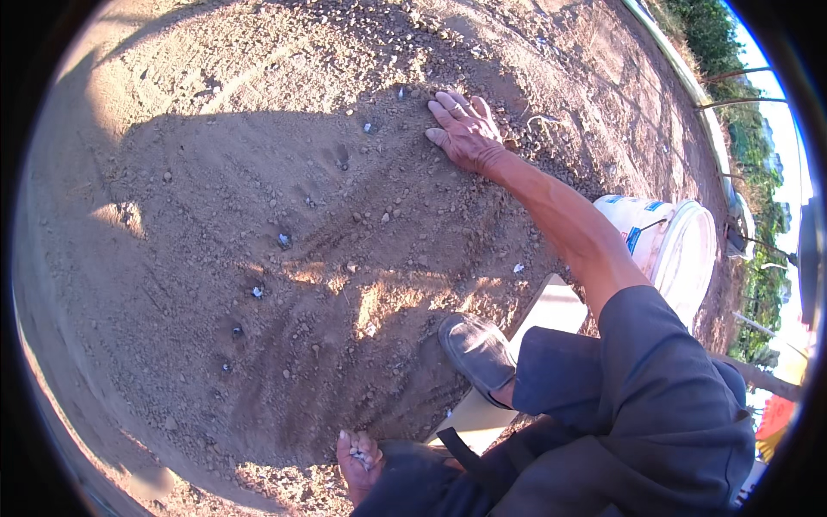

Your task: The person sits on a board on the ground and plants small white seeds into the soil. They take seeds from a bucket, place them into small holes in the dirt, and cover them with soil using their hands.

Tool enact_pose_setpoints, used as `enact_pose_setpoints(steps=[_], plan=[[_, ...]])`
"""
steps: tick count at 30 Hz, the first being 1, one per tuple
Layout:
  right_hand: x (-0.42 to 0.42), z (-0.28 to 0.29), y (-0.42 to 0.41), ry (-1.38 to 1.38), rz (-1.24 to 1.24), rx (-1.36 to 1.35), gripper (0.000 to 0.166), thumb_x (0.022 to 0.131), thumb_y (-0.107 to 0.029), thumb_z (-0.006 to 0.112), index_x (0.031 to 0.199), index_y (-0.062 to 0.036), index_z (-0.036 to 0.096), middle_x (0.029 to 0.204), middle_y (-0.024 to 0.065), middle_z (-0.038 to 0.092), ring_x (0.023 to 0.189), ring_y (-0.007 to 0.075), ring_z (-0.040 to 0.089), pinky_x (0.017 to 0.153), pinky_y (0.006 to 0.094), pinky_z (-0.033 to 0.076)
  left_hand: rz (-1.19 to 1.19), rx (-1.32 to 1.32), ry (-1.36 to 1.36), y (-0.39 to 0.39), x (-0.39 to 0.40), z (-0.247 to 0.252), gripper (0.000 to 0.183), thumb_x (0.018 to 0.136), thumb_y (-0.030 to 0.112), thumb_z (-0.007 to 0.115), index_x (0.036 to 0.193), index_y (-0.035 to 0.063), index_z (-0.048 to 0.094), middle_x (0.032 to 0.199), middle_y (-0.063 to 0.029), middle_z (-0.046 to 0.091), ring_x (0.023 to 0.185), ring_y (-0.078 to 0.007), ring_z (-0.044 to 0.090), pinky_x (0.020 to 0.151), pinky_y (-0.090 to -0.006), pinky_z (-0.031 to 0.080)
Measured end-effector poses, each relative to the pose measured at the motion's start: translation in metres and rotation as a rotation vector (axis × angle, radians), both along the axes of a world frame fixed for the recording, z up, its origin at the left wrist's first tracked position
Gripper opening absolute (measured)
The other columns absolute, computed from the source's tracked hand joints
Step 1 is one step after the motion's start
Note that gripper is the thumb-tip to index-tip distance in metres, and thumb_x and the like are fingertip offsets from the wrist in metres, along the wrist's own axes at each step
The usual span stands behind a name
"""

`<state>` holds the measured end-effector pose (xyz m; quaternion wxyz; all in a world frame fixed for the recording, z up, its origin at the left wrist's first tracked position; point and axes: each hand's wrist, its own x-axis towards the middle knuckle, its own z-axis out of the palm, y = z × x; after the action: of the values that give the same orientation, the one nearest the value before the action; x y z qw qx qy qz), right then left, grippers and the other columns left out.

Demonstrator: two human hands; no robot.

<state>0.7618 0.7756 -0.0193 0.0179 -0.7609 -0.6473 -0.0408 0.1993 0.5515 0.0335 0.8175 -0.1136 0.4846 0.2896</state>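
My right hand (464, 131) reaches out palm down on the loose brown soil (362, 194), back of the hand up, thumb apart from the fingers. I see nothing held in it, though its underside is hidden. Just beside its fingertips a small pale clove (400, 94) stands in the soil. Low in the view, my left hand (359, 462) is turned palm up beside my knee, fingers curled around several small pale garlic cloves (363, 456). A curved line of set cloves, among them one clove (284, 240) and another (257, 292), runs across the ground.
A white plastic bucket (685, 258) with a wire handle stands beside my right forearm. My dark shoe (478, 355) rests at a pale flat board (559, 307). Farther right are a long pale edging (685, 77), thin hoops (743, 101) and green plants (704, 35).
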Motion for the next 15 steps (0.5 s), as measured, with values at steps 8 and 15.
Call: enact_pose_setpoints(steps=[8,15], plan=[[-0.013,0.002,-0.062,0.064,-0.179,0.109,0.063,0.099,-0.053,0.036,0.143,-0.0083,0.043,0.15,0.016,0.038,0.141,0.0318,0.03,0.114,0.051,0.02,-0.02,0.062,-0.022,0.004,0.013,0.003,0.037,0.102,0.034,0.046,0.072,0.0131,0.042,0.061,-0.0039,0.049,0.04,-0.0097,0.038,0.033,-0.0223,0.03],[-0.064,0.001,-0.101,0.084,0.253,-0.003,0.063,0.098,-0.055,0.037,0.145,-0.0134,0.039,0.15,0.0125,0.037,0.14,0.0291,0.032,0.114,0.0507,0.019,-0.113,0.075,-0.042,-0.002,0.008,0.002,0.037,0.101,0.035,0.047,0.072,0.0136,0.042,0.06,-0.003,0.047,0.041,-0.0095,0.038,0.034,-0.0223,0.029]])
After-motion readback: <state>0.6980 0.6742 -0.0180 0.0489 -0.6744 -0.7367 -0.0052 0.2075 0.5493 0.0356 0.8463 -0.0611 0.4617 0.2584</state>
